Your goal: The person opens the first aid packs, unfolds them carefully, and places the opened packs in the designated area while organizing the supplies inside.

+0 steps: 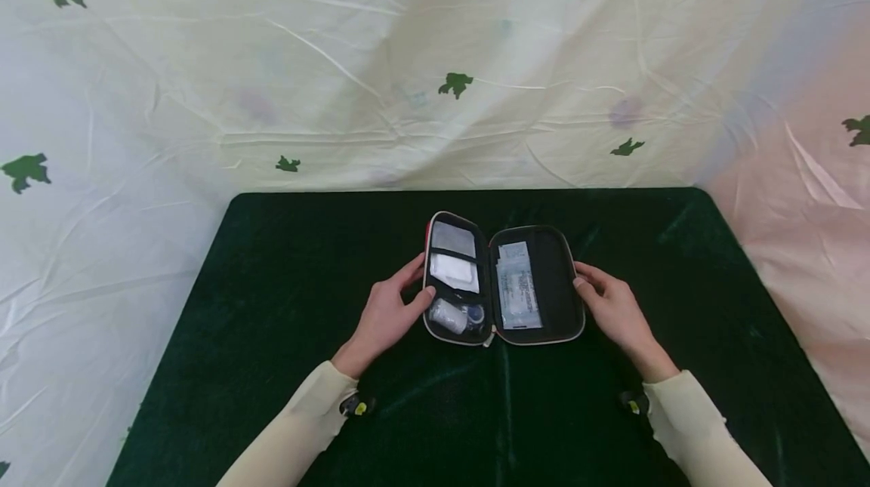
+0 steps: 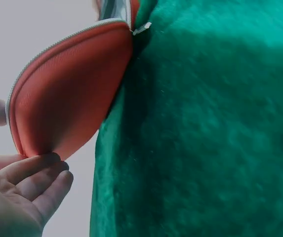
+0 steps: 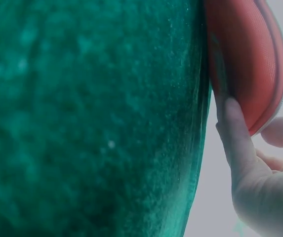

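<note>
A small red zippered case [image 1: 484,275] lies unfolded like a book above the dark green cloth, its black lining facing up. In its left half, white packets [image 1: 453,269] sit under a black strap, with a plastic-wrapped white roll [image 1: 448,315] below them. Blue-and-white printed packets [image 1: 519,287] lie in the right half. My left hand [image 1: 390,309] grips the left rim, thumb on top and fingers under the red shell [image 2: 67,94]. On the opposite side, my right hand [image 1: 615,313] pinches the right rim, with fingers beneath the red outside [image 3: 247,64].
A table [image 1: 292,245] covered in dark green velvety cloth spreads under the case. Pale fabric with green leaf and bird-like prints [image 1: 455,84] hangs behind it and along both sides. A zipper pull [image 2: 142,28] dangles at the case's hinge end.
</note>
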The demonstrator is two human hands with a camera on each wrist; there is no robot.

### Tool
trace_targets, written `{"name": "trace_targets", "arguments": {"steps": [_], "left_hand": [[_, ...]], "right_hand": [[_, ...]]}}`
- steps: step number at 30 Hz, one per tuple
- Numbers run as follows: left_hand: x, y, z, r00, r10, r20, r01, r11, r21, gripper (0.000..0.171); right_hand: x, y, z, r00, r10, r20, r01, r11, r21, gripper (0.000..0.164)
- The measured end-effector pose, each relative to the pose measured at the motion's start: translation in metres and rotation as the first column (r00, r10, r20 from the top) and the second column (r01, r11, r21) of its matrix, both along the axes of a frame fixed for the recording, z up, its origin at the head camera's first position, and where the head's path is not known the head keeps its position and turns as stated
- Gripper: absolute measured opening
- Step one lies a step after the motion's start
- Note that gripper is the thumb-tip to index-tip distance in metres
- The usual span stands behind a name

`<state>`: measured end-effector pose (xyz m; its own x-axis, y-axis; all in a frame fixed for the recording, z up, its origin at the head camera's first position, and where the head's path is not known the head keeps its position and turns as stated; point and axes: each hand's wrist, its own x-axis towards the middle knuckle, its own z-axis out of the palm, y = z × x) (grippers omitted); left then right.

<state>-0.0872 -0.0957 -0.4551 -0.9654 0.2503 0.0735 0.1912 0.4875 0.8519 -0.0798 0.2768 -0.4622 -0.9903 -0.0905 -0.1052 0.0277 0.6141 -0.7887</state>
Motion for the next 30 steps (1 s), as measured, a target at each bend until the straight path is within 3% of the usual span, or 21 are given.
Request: {"name": "trace_targets", "arguments": {"steps": [5,11,16,22,30], "left_hand": [[0.001,0.007,0.009,0.999,-0.035,-0.014,0.036,0.996,0.083,0.056],[0.005,0.023,0.020,0.988,-0.149,-0.043,0.154,0.976,0.151,0.050],[0.009,0.039,0.022,0.968,-0.235,-0.092,0.245,0.962,0.117,0.055],[0.015,0.058,0.018,0.929,-0.345,-0.134,0.358,0.929,0.088,0.062],[0.023,0.074,0.011,0.897,-0.439,-0.046,0.440,0.898,0.001,0.066]], "right_hand": [[0.001,-0.001,0.000,1.000,0.007,0.016,-0.007,1.000,-0.014,0.053],[0.001,0.000,-0.001,0.999,0.009,0.053,-0.004,0.995,-0.103,0.054],[0.002,0.002,-0.001,0.996,0.016,0.090,0.004,0.977,-0.213,0.057],[0.004,0.005,0.001,0.992,0.046,0.119,0.001,0.931,-0.365,0.064],[0.004,0.008,0.006,0.985,0.072,0.156,0.009,0.888,-0.461,0.072]]}}
